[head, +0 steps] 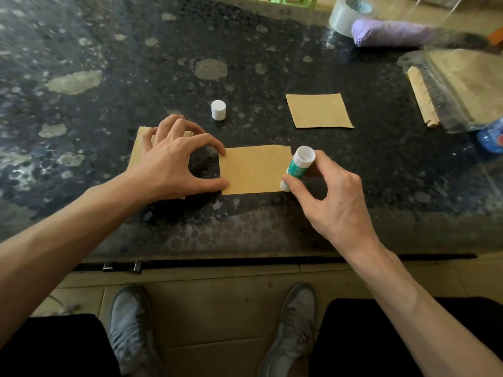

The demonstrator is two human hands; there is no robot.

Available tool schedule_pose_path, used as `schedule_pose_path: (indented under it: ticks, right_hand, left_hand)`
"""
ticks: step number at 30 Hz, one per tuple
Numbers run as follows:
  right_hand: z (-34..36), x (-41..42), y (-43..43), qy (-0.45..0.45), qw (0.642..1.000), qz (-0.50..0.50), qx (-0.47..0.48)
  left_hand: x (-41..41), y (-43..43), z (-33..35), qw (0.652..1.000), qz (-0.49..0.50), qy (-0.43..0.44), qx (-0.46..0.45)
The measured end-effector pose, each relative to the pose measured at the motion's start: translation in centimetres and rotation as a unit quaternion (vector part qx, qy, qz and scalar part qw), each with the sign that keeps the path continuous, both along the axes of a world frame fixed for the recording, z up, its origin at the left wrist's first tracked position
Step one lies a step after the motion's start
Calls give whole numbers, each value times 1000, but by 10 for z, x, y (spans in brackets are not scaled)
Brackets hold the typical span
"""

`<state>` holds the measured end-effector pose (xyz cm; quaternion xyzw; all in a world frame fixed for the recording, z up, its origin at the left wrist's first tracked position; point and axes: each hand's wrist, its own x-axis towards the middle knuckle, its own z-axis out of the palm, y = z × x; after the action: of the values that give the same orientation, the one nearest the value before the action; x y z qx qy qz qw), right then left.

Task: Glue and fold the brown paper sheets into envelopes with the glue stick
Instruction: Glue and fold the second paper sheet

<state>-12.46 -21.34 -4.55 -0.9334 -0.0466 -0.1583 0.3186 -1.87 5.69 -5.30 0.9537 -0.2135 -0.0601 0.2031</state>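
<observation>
The left hand (174,159) is spread open, forefinger and thumb tips pressing the left edge of the brown paper sheet (254,170) on the speckled table (136,63). The right hand (326,191) grips the uncapped glue stick (299,167) at that sheet's right edge.

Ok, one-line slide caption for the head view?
Left hand touches the left edge of the brown paper sheet; right hand holds the uncapped glue stick at its right edge, white cap standing behind.

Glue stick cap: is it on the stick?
No, the white cap stands on the table, apart from the glue stick that the right hand holds.
</observation>
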Motion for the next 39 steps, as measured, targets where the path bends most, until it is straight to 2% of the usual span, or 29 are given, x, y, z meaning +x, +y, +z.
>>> schedule_pose_path:
  ticks: [24,26,29,31,33,35,39]
  right_hand:
    - [3,0,-13,-3,1000,-15,-10]
    - [3,1,-15,3,999,-28,34]
    - [-2,4,-18,10,982,-51,184]
    - [-7,6,-18,8,945,-80,318]
    - [-11,8,-19,3,908,-115,404]
    - [-14,10,-21,1,893,-130,431]
    - [-13,12,-19,2,890,-129,438]
  left_hand:
    - [1,0,-2,1000,-2,-6,5]
    - [2,1,-3,1000,-5,-8,6]
    - [2,1,-3,1000,-3,-5,8]
    - [2,1,-2,1000,-2,-8,12]
    - [1,1,-2,1000,-3,-9,10]
    - [1,1,-2,1000,-1,-10,4]
    - [-1,0,-2,1000,-1,-10,1]
